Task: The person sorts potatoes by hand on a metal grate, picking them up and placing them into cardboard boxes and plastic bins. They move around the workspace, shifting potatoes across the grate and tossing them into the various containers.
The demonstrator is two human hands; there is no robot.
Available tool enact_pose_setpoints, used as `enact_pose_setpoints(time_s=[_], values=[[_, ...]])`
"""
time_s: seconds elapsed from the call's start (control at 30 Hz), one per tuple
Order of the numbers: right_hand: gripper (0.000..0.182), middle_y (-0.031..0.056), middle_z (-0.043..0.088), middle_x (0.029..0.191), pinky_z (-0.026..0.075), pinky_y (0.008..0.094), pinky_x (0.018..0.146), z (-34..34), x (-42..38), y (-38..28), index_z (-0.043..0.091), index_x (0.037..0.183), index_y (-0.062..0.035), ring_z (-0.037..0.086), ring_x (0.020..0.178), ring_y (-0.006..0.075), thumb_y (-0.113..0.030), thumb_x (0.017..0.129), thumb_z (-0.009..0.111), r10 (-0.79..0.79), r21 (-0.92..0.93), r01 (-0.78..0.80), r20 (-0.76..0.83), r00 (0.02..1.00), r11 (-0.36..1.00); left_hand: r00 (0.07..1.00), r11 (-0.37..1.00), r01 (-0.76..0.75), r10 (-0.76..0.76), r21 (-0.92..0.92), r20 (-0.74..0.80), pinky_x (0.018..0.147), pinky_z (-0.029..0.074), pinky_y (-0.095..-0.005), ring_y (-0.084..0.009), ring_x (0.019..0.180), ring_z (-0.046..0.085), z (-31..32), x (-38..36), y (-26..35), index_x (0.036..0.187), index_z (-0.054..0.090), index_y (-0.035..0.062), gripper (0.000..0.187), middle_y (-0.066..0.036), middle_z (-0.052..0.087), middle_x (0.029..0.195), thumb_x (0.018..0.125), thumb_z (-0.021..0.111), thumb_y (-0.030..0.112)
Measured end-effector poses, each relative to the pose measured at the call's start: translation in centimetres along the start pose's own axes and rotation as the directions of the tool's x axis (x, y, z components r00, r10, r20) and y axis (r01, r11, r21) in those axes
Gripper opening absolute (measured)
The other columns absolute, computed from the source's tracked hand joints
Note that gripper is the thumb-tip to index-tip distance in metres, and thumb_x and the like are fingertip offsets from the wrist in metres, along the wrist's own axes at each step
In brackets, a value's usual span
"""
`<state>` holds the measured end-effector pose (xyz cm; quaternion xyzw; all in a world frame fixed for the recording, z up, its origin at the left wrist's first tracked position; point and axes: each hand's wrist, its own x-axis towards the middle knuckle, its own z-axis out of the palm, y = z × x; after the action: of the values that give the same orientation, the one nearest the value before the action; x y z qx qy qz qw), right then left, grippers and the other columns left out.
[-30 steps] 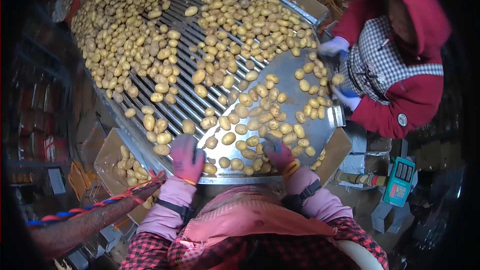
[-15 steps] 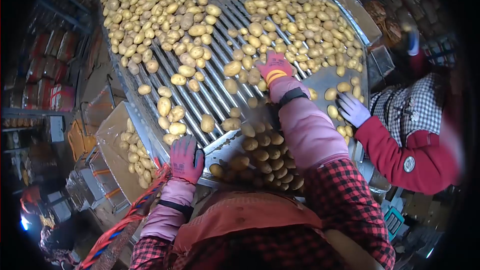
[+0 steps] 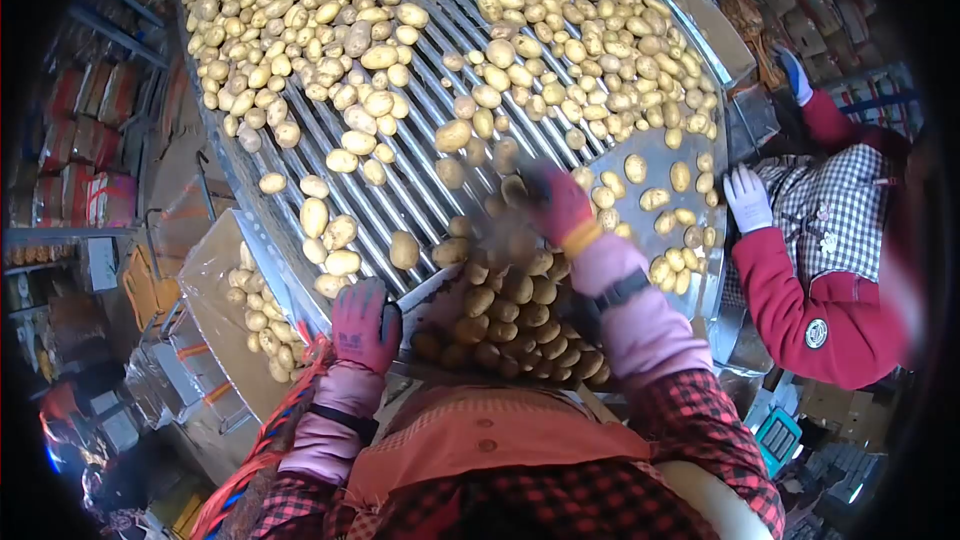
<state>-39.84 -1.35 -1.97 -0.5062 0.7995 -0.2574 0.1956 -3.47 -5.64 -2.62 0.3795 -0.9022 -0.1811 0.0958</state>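
My left hand (image 3: 365,325), in a pink and grey glove, lies with fingers extended on the near left rim of the roller table (image 3: 398,190), just beside a few potatoes (image 3: 335,258). It holds nothing. Over the rollers, my gloved right hand (image 3: 558,202) is smeared by motion. Several potatoes (image 3: 480,152) are close to its fingertips, and I cannot make out whether it grips any. Directly below it, a pile of potatoes (image 3: 520,315) fills the near end of the table, against my apron (image 3: 490,425).
A lined cardboard box (image 3: 215,270) of potatoes stands at the left, near a twisted red and blue rope (image 3: 265,440). On the right, a co-worker's white-gloved hand (image 3: 747,198) rests by the metal plate (image 3: 640,225). More potatoes (image 3: 290,20) cover the far rollers.
My right hand has drawn back toward me across the rollers. More potatoes lie in the near pile and on the metal plate. The co-worker's hand has shifted off the potatoes toward the edge.
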Motion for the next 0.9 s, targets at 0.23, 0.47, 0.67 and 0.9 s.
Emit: enact_pose_setpoints(time_s=[0.23, 0.47, 0.67, 0.9], values=[[0.039, 0.0141, 0.066, 0.113, 0.05, 0.0419, 0.092, 3.6, 2.6, -2.1, 0.064, 0.118, -0.0191, 0.062, 0.107, 0.0334, -0.039, 0.084, 0.061, -0.149, -0.161, 0.2, 0.281, 0.948, 0.967, 0.998, 0.998, -0.041, 0.039, -0.051, -0.051, 0.103, 0.038, -0.0526, -0.0393, 0.113, 0.055, -0.4, 0.5, 0.1, 0.122, 0.057, 0.003, 0.043, -0.02, 0.059, 0.12, 0.085, 0.061, 0.024], [0.052, 0.0104, 0.058, 0.123, 0.053, 0.0448, 0.084, 4.5, 12.4, -4.0, 0.05, 0.136, -0.0284, 0.064, 0.101, 0.0322, -0.024, 0.086, 0.063, 0.179, -0.484, -0.118, 0.081, 0.981, 0.867, 0.998, 1.0, 0.015, -0.016, -0.019, -0.055, 0.095, 0.042, -0.0505, -0.0388, 0.106, 0.057, -0.2, 0.5, -0.1, 0.115, 0.061, 0.0054, 0.035, -0.018, 0.062, 0.112, 0.085, 0.061, 0.022], [0.061, 0.0099, 0.06, 0.121, 0.051, 0.0352, 0.093, 7.5, 2.6, -9.5, 0.054, 0.131, -0.0205, 0.062, 0.108, 0.0294, -0.009, 0.075, 0.074, -0.257, -0.032, 0.264, 0.147, 0.955, 0.964, 0.995, 0.999, -0.033, 0.031, -0.013, -0.099, 0.097, 0.042, -0.0502, -0.0399, 0.107, 0.057, -0.2, 0.0, 0.0, 0.115, 0.061, 0.0032, 0.034, -0.019, 0.062, 0.115, 0.085, 0.061, 0.019], [0.081, 0.0136, 0.043, 0.141, 0.049, 0.0427, 0.099, 5.0, -6.4, -8.9, 0.021, 0.153, -0.0138, 0.055, 0.12, 0.0251, -0.002, 0.087, 0.066, -0.13, 0.947, -0.317, 0.322, 0.938, 0.061, 0.978, 0.992, -0.122, 0.116, -0.027, -0.174, 0.097, 0.04, -0.0499, -0.0388, 0.103, 0.056, -0.1, -0.5, 0.2, 0.113, 0.061, 0.0021, 0.036, -0.018, 0.062, 0.11, 0.082, 0.063, 0.019]])
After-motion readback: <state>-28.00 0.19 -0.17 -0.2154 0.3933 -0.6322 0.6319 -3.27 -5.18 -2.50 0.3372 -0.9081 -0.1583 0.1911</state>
